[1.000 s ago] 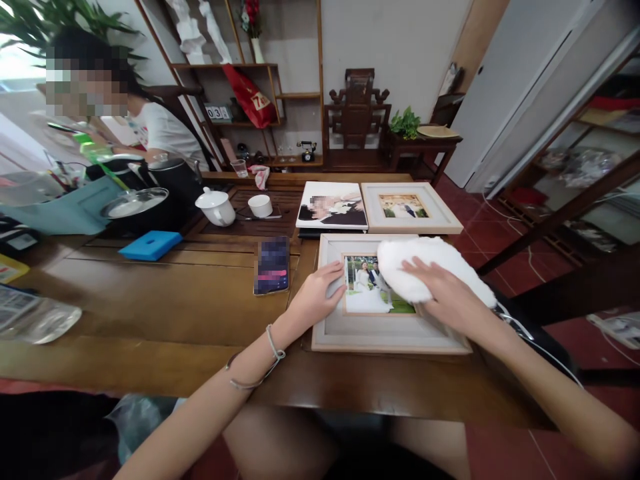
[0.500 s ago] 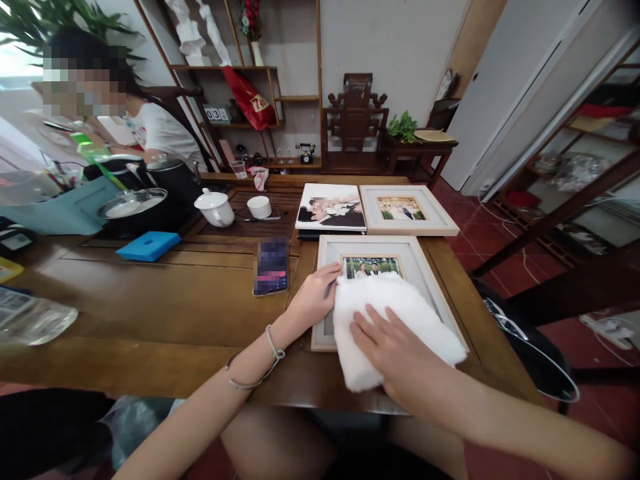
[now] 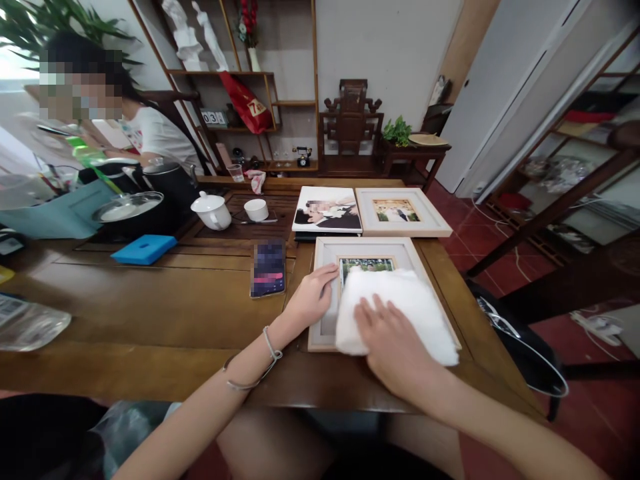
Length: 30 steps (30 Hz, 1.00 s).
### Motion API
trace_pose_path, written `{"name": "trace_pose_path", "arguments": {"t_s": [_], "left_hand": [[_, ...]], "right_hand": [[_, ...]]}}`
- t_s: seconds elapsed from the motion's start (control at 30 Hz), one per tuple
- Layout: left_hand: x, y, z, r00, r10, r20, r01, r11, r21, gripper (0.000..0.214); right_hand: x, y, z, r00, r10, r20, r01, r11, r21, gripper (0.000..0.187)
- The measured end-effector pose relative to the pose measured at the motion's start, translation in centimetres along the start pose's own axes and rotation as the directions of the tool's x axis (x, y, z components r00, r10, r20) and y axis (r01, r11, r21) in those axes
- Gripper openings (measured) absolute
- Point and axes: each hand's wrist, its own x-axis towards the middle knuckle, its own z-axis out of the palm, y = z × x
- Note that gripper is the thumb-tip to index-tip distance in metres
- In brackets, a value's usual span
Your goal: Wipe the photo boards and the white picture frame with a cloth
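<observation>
A light wooden picture frame (image 3: 365,241) lies flat near the table's front edge, holding a small photo (image 3: 369,265) within a wide pale mount. Across its lower and right part spreads a folded white towel (image 3: 417,310), which hides the photo's lower part. My right hand (image 3: 393,337) presses flat on the towel with fingers spread. At the frame's left side rests my left hand (image 3: 311,295), fingers stretched over the edge towards the photo, with a bracelet on the wrist.
Behind the frame lie a photo panel (image 3: 327,210) and a second frame (image 3: 445,231). A phone (image 3: 268,268), a blue block (image 3: 144,249), a lidded white cup (image 3: 211,211) and a small bowl (image 3: 257,210) stand left. A person (image 3: 160,137) sits at the far left.
The towel has slid up over more of the photo, and its lower corner no longer hangs past the frame's front edge. My right hand moved with it; my left hand stays at the frame's side.
</observation>
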Motion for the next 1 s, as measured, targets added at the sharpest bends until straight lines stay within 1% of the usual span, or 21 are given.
{"name": "trace_pose_path", "arguments": {"t_s": [0.07, 0.1, 0.17, 0.2, 0.27, 0.33, 0.37, 0.43, 0.5, 0.53, 0.6, 0.67, 0.77, 0.87, 0.93, 1.0], "left_hand": [[0.0, -0.1, -0.1, 1.000, -0.004, -0.001, 0.004, 1.000, -0.006, 0.041], [0.0, -0.2, -0.2, 1.000, -0.006, -0.004, 0.006, 1.000, -0.011, 0.042], [0.0, -0.3, -0.2, 1.000, -0.003, -0.005, 0.003, 1.000, -0.018, 0.043], [0.0, -0.3, -0.2, 1.000, 0.000, -0.002, 0.000, 1.000, -0.019, 0.043], [0.0, -0.3, -0.1, 1.000, 0.004, 0.006, -0.004, 1.000, -0.020, 0.042], [0.0, -0.1, -0.1, 1.000, -0.003, 0.013, 0.003, 1.000, -0.017, 0.037], [0.1, 0.1, -0.1, 1.000, -0.010, 0.017, 0.010, 1.000, -0.014, 0.035], [0.1, 0.3, -0.2, 0.999, -0.020, 0.025, 0.020, 1.000, -0.009, 0.037], [0.1, 0.4, -0.2, 1.000, -0.018, 0.025, 0.018, 1.000, -0.011, 0.041], [0.1, 0.4, -0.2, 1.000, -0.014, 0.025, 0.014, 1.000, -0.014, 0.042], [0.1, 0.3, -0.1, 1.000, -0.002, 0.027, 0.002, 1.000, -0.021, 0.041], [0.0, 0.2, 0.0, 1.000, 0.007, 0.029, -0.006, 1.000, -0.028, 0.037], [0.0, 0.0, 0.1, 1.000, 0.005, 0.028, -0.004, 0.999, -0.032, 0.034], [0.0, 0.0, 0.1, 0.999, 0.001, 0.035, 0.000, 1.000, -0.027, 0.033], [0.0, 0.0, 0.0, 0.999, 0.007, 0.037, -0.006, 1.000, -0.026, 0.033], [0.0, 0.3, -0.2, 0.999, 0.010, 0.038, -0.009, 1.000, -0.030, 0.032]], "right_hand": [[0.5, -2.5, 0.2, 0.993, -0.076, -0.085, 0.076, 0.997, 0.006, 0.062], [0.5, -3.4, 0.2, 0.985, -0.117, -0.129, 0.119, 0.993, 0.004, 0.060], [-0.2, -3.9, 0.2, 0.962, -0.206, -0.180, 0.213, 0.977, 0.023, 0.060], [-0.9, -3.4, 0.0, 0.952, -0.248, -0.178, 0.261, 0.964, 0.055, 0.062], [-2.5, -1.3, -0.3, 0.943, -0.306, -0.133, 0.325, 0.933, 0.152, 0.068], [-4.5, 2.0, -0.6, 0.949, -0.307, -0.076, 0.316, 0.920, 0.232, 0.077], [-5.4, 3.8, -0.6, 0.959, -0.278, -0.061, 0.284, 0.926, 0.248, 0.081], [-6.7, 7.2, -0.1, 0.979, -0.187, -0.078, 0.201, 0.947, 0.251, 0.084], [-7.0, 10.1, 1.1, 0.988, -0.082, -0.131, 0.114, 0.959, 0.258, 0.087], [-6.7, 11.3, 1.8, 0.987, -0.044, -0.154, 0.084, 0.960, 0.267, 0.088], [-5.3, 13.2, 3.3, 0.978, 0.001, -0.209, 0.061, 0.955, 0.289, 0.089], [-3.1, 14.4, 4.3, 0.962, 0.021, -0.271, 0.068, 0.947, 0.315, 0.085], [0.9, 14.9, 4.7, 0.934, 0.061, -0.352, 0.084, 0.920, 0.383, 0.079], [5.2, 14.0, 3.9, 0.915, 0.078, -0.395, 0.118, 0.887, 0.446, 0.078], [8.1, 12.7, 3.2, 0.918, 0.026, -0.396, 0.171, 0.875, 0.454, 0.079], [10.7, 11.2, 2.7, 0.925, -0.068, -0.373, 0.243, 0.861, 0.447, 0.079]]}}
